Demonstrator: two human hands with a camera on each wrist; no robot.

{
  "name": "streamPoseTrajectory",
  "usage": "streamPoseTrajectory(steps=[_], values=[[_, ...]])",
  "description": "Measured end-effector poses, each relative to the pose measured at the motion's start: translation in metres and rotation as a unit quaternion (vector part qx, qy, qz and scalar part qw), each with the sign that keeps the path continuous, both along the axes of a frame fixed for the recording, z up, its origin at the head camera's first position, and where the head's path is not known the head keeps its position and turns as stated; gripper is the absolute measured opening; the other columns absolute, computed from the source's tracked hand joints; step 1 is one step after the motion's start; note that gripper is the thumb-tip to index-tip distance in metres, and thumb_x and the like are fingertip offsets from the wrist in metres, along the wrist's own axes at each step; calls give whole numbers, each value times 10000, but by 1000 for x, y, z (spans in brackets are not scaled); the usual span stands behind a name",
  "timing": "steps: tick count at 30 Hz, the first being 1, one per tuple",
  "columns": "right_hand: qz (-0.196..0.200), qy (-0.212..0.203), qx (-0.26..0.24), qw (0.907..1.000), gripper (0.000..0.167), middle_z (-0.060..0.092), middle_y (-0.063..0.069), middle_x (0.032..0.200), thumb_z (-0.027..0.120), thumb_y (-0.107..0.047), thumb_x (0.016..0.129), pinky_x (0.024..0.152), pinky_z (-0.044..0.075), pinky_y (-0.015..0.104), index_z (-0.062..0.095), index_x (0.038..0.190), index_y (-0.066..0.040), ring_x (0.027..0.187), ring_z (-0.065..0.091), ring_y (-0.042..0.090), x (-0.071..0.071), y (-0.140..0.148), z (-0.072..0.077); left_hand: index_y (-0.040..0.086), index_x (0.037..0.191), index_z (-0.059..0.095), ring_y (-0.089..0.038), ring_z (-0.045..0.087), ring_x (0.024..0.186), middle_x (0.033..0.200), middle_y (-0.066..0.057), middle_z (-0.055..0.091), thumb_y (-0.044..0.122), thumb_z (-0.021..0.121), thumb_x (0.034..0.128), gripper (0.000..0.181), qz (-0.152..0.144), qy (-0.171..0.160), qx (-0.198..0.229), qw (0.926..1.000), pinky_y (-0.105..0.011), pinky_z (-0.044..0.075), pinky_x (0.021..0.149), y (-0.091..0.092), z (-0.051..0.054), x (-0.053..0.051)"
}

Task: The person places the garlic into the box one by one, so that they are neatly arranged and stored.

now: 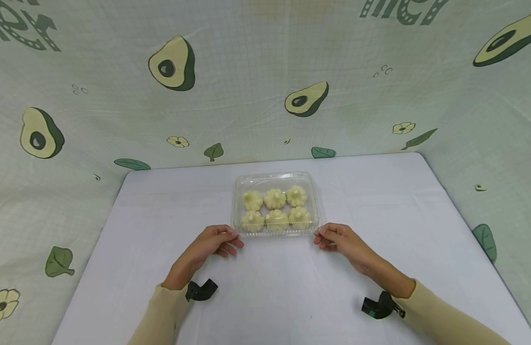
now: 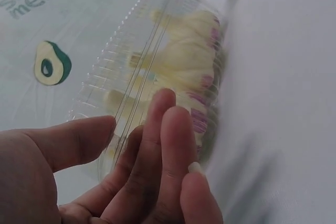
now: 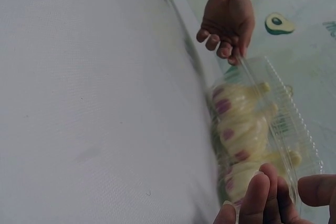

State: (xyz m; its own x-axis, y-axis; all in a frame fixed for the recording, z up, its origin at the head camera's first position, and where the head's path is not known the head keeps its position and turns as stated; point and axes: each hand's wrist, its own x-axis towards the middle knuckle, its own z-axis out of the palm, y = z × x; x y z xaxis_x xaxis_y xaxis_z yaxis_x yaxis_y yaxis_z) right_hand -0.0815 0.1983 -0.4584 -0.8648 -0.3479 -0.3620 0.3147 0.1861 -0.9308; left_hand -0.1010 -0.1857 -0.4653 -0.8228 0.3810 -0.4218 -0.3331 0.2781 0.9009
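A clear plastic clamshell box (image 1: 271, 178) with its lid down lies on the white-covered table. Inside are several pale yellow garlic bulbs (image 1: 275, 198) in two rows; purple patches mark their sides in both wrist views. At the near left corner, my left hand (image 1: 215, 241) pinches the box's rim between thumb and fingers. My right hand (image 1: 344, 243) pinches the rim likewise at the near right corner. In the left wrist view, part of the rim (image 2: 149, 51) passes behind my fingers. The box's underside is hidden.
A white cloth covers the table (image 1: 369, 191). Behind it and at both sides hangs a pale green curtain (image 1: 248, 105) printed with avocados and leaves. A black wrist device (image 1: 202, 290) sits at the left cuff and another black device (image 1: 379, 306) at the right.
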Motion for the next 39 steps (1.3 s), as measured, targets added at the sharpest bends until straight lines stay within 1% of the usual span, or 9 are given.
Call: streamPoseTrajectory(steps=[4, 6, 11, 16, 25, 33, 39], values=[[-14, 10, 5, 10000, 344, 696, 30, 1005, 507, -187, 1134, 896, 577, 269, 616, 1230, 126, 939, 662, 153, 0, 0, 0, 18, 1114, 686, -160, 754, 909, 1162, -117, 787, 219, 583, 1099, 226, 15, 91, 70, 9999, -319, 599, 805, 2, 0, 1], [-26, 15, 7, 10000, 343, 695, 28, 1002, 507, -185, 1134, 893, 576, 267, 617, 1227, 126, 936, 662, 151, 0, 0, 0, 34, 1093, 680, -168, 756, 929, 1207, -144, 771, 210, 582, 1100, 202, 33, 115, 100, 9999, -324, 602, 816, 2, 0, 1], [-54, 12, 13, 10000, 339, 696, 23, 995, 505, -181, 1134, 890, 576, 264, 619, 1224, 126, 932, 666, 149, -1, 1, -1, 48, 1035, 674, -163, 755, 935, 1253, -187, 745, 186, 579, 1098, 179, 26, 178, 112, 9998, -317, 602, 817, 3, 0, 1], [-55, 18, 33, 10000, 345, 697, 29, 1001, 505, -188, 1136, 892, 576, 267, 619, 1229, 124, 936, 668, 154, -1, 1, -1, 75, 989, 666, -149, 753, 939, 1253, -189, 744, 181, 576, 1094, 174, 3, 192, 131, 9997, -319, 602, 828, 3, -1, 1], [-64, 10, 75, 10000, 349, 695, 25, 999, 503, -194, 1137, 890, 574, 272, 619, 1232, 121, 937, 665, 161, -1, 1, -2, 93, 967, 660, -162, 760, 980, 1242, -184, 749, 178, 579, 1084, 165, 13, 66, 226, 9997, -318, 609, 852, 3, -2, -2], [-62, 27, 79, 9999, 349, 696, 30, 1000, 503, -197, 1137, 892, 575, 273, 618, 1231, 119, 936, 669, 162, -2, 0, -2, 97, 982, 690, -146, 755, 975, 1203, -140, 772, 191, 597, 1072, 159, -3, 21, 226, 9997, -319, 595, 865, 3, -3, -4], [-88, -3, 104, 9999, 353, 697, 31, 1001, 504, -199, 1137, 891, 575, 272, 620, 1235, 120, 938, 662, 160, -1, 0, -2, 101, 961, 704, -131, 744, 959, 1150, -88, 793, 189, 604, 1069, 171, 19, -27, 92, 10000, -311, 569, 869, 1, -3, -4]])
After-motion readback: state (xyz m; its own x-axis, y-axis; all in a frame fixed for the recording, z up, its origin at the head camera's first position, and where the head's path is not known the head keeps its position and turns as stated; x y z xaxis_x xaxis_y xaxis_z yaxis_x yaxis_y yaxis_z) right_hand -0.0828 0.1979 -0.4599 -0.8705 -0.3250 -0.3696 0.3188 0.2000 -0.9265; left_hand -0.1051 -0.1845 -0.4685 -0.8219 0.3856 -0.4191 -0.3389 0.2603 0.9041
